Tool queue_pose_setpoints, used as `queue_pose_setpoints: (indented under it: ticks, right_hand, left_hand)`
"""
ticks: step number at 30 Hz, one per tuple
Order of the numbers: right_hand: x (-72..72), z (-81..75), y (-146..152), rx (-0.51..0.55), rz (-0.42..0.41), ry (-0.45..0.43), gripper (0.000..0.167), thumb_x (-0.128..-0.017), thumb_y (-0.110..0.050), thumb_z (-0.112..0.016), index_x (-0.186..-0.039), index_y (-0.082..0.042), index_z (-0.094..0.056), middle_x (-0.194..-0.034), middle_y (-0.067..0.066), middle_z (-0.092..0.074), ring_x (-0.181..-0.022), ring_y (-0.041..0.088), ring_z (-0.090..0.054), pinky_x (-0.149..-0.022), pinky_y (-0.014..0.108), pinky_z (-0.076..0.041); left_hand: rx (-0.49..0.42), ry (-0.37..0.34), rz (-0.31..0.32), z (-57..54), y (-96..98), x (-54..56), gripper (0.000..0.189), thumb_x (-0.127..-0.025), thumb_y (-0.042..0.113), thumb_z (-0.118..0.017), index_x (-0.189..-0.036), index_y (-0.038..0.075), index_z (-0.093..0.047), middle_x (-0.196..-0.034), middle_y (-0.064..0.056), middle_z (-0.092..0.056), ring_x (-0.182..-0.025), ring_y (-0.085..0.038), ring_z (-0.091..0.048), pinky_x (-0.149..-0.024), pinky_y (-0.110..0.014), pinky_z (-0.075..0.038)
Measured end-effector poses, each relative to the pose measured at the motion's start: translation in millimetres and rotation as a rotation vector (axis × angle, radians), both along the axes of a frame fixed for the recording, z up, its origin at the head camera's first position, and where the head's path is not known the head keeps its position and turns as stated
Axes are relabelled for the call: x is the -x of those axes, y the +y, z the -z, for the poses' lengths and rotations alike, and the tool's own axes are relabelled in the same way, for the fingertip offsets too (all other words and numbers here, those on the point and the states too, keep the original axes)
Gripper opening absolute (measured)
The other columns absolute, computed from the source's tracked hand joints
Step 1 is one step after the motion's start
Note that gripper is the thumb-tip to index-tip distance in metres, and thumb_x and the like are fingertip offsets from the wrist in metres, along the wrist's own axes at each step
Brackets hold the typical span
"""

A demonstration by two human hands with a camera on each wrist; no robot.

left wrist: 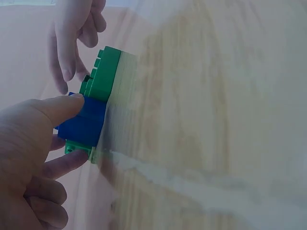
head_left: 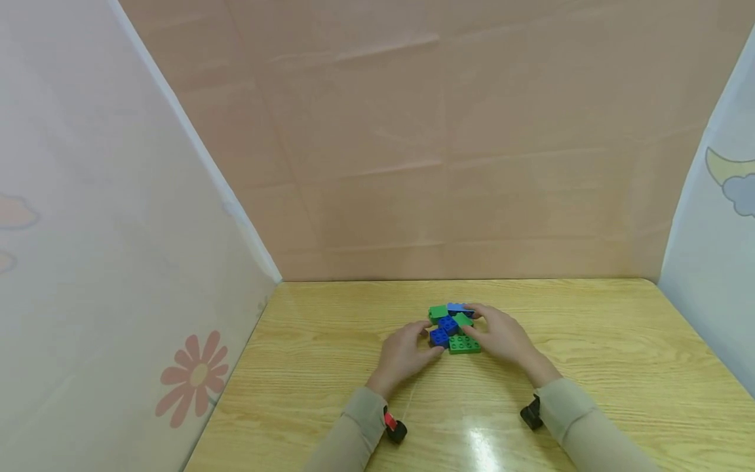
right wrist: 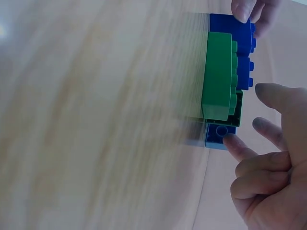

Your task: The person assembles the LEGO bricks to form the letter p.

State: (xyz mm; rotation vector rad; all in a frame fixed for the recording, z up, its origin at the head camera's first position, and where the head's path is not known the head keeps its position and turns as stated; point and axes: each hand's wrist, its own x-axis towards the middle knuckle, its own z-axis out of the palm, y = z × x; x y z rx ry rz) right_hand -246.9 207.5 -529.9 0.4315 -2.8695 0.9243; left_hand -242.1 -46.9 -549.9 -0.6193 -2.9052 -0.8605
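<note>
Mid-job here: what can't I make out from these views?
Head: right end of the light blue brick, partly hidden by the right hand; too small to tell contact.
Right wrist: part of the rear dark blue brick, behind the green eight-stud brick.
Right wrist: most of the left hand, cut off by the top edge.
Head: both sleeves, cut off by the bottom edge.

Our forearms [head_left: 348, 434] angle inward; our left hand [head_left: 403, 357] pinches, thumb [left wrist: 62, 108] opposite fingers [left wrist: 67, 164]; our right hand [head_left: 503, 333] loose, thumb standing apart.
</note>
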Motion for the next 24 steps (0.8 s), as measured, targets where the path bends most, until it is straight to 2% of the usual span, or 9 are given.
queue_pose_setpoints:
  ticks: [6,12,20,24]
  right_hand:
    - [6.1,-3.3,-3,-0.032,-0.005,-0.028,0.052,-0.099,-0.037,-0.071,-0.144,-0.013,-0.061,-0.121,0.012,-0.071,-0.109,0.036,-0.067,-0.086,0.061,-0.053]
    - [10.2,-6.4,-8,-0.064,-0.022,-0.059,0.05,-0.099,-0.036,-0.071,-0.142,-0.011,-0.062,-0.115,0.012,-0.072,-0.101,0.031,-0.069,-0.08,0.056,-0.056]
    - [10.2,-7.5,-15,-0.129,-0.051,-0.044,0.046,-0.099,-0.032,-0.072,-0.136,-0.007,-0.065,-0.117,0.016,-0.071,-0.1,0.034,-0.07,-0.077,0.054,-0.057]
    - [9.7,-9.4,-18,-0.142,-0.038,-0.047,0.044,-0.097,-0.03,-0.073,-0.134,-0.006,-0.065,-0.116,0.016,-0.071,-0.102,0.036,-0.069,-0.079,0.055,-0.057]
  left_hand:
    - [-0.001,0.016,0.003,0.4,2.4,0.5,0.053,-0.093,0.053,-0.075,-0.134,0.022,-0.068,-0.115,0.01,-0.07,-0.106,-0.009,-0.066,-0.088,-0.036,-0.055]
    - [0.009,0.019,0.0,2.0,4.6,0.7,0.048,-0.093,0.052,-0.076,-0.131,0.022,-0.071,-0.123,0.009,-0.07,-0.114,-0.011,-0.066,-0.093,-0.037,-0.054]
    - [0.0,0.004,-0.005,2.7,5.6,0.4,0.046,-0.093,0.049,-0.077,-0.13,0.021,-0.071,-0.124,0.007,-0.07,-0.115,-0.014,-0.066,-0.095,-0.039,-0.054]
    - [-0.02,-0.01,-0.016,2.7,6.5,0.5,0.045,-0.093,0.049,-0.077,-0.129,0.022,-0.072,-0.123,0.009,-0.07,-0.114,-0.013,-0.066,-0.094,-0.038,-0.054]
